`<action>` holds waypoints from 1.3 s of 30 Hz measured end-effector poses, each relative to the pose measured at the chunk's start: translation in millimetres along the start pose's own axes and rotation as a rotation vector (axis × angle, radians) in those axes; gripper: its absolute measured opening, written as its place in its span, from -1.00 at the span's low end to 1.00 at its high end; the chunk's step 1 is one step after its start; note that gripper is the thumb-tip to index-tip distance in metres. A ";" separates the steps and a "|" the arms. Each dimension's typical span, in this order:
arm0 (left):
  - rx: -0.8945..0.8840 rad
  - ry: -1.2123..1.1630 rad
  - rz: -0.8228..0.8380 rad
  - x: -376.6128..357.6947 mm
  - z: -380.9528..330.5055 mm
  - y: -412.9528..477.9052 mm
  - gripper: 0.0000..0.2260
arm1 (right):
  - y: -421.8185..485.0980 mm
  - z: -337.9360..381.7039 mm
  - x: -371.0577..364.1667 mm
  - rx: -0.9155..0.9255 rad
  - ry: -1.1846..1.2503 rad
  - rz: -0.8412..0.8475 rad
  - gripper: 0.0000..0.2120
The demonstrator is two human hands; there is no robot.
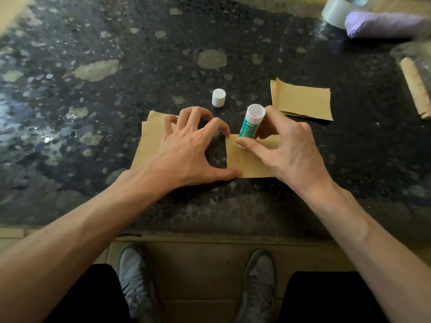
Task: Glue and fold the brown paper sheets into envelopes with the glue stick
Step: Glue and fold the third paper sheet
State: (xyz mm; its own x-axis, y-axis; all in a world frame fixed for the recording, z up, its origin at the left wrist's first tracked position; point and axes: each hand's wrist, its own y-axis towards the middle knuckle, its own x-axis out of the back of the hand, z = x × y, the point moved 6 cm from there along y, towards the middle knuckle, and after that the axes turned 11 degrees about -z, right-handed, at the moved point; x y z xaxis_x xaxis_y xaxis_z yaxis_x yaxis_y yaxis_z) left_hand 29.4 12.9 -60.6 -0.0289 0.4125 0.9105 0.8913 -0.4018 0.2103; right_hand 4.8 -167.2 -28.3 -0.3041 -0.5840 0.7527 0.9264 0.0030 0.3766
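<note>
On brown sheet (247,162) — right hand (284,145) pinches glue stick (250,127) (left hand (186,145) presses).

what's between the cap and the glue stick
Nothing but bare dark tabletop separates the cap from the glue stick, which the right hand holds on the sheet. The head view shows this.

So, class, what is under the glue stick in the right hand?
Brown paper lies under the glue stick, which the right hand holds. The thumb covers the stick's lower end, so whether it touches the paper cannot be seen.
</note>
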 end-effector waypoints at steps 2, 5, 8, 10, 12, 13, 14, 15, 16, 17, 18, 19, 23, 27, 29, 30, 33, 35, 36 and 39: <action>0.000 0.004 0.000 0.0 0.0 -0.1 -0.29 | 2.0 0.1 -0.8 -0.002 0.002 -0.011 -0.62; 0.000 0.003 0.001 0.7 -0.1 -0.3 -0.28 | 4.2 -1.4 -3.5 -0.020 -0.002 -0.006 -0.61; 0.001 0.008 -0.006 1.0 -0.5 -0.3 -0.28 | 6.4 -3.9 -5.8 -0.025 0.025 0.003 -0.62; -0.001 0.009 -0.013 0.7 -0.6 -0.2 -0.28 | 7.5 -4.6 -6.3 -0.019 0.034 -0.005 -0.63; -0.003 0.008 -0.020 0.7 -0.7 -0.5 -0.28 | 8.2 -4.1 -6.8 -0.009 0.045 -0.023 -0.63; -0.003 0.007 -0.021 0.8 -0.8 -0.4 -0.27 | 8.5 -3.8 -7.3 -0.004 0.047 -0.030 -0.63; -0.003 0.007 -0.021 0.8 -0.6 -0.3 -0.27 | 9.1 -3.7 -7.9 -0.001 0.045 -0.035 -0.62; -0.004 0.008 -0.020 1.0 -0.3 -0.2 -0.28 | 9.9 -3.9 -8.9 0.000 0.043 -0.038 -0.61; -0.004 0.009 -0.020 1.2 -0.2 -0.5 -0.28 | 10.5 -4.2 -9.8 -0.001 0.045 -0.040 -0.61; -0.005 0.007 -0.021 1.3 -0.1 -0.5 -0.28 | 10.7 -4.8 -10.2 -0.001 0.055 -0.048 -0.63; -0.005 0.005 -0.026 1.4 -0.2 -0.8 -0.29 | 10.5 -5.6 -10.0 -0.001 0.081 -0.064 -0.66; -0.005 0.003 -0.032 1.7 -0.2 -1.1 -0.29 | 9.7 -6.6 -8.7 -0.006 0.128 -0.090 -0.69; 0.001 0.002 -0.028 0.8 0.2 -0.5 -0.27 | 7.5 -16.6 6.1 -0.115 0.398 -0.190 -0.74; 0.007 0.006 -0.014 0.2 0.2 0.5 -0.26 | 0.1 -23.5 15.4 -0.204 0.467 -0.137 -0.74; 0.009 0.000 -0.011 1.0 -0.4 0.6 -0.26 | -7.4 -22.8 14.6 -0.196 0.442 -0.070 -0.77; 0.010 0.000 -0.008 1.4 -0.6 0.7 -0.26 | -11.0 -22.5 13.2 -0.184 0.408 -0.026 -0.79; 0.012 0.010 -0.001 1.7 -0.4 2.1 -0.25 | -17.6 -20.7 10.2 -0.152 0.319 0.100 -0.77; 0.024 0.021 0.006 1.1 -0.7 3.2 -0.24 | -18.0 -15.8 12.3 -0.107 0.278 0.140 -0.71; 0.041 0.021 0.013 0.3 -1.2 3.9 -0.23 | -17.4 -12.9 13.7 -0.080 0.266 0.147 -0.68; 0.106 0.011 -0.006 -0.4 -3.7 5.1 -0.23 | -15.2 -8.8 16.5 -0.048 0.258 0.162 -0.68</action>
State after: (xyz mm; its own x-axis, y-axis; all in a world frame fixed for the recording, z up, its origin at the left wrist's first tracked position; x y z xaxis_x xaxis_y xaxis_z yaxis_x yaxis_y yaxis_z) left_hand 32.3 7.6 -58.6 -0.0392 0.4053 0.9133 0.9340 -0.3099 0.1776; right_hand -12.4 -184.0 -26.3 -0.0910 -0.7660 0.6364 0.9695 0.0779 0.2325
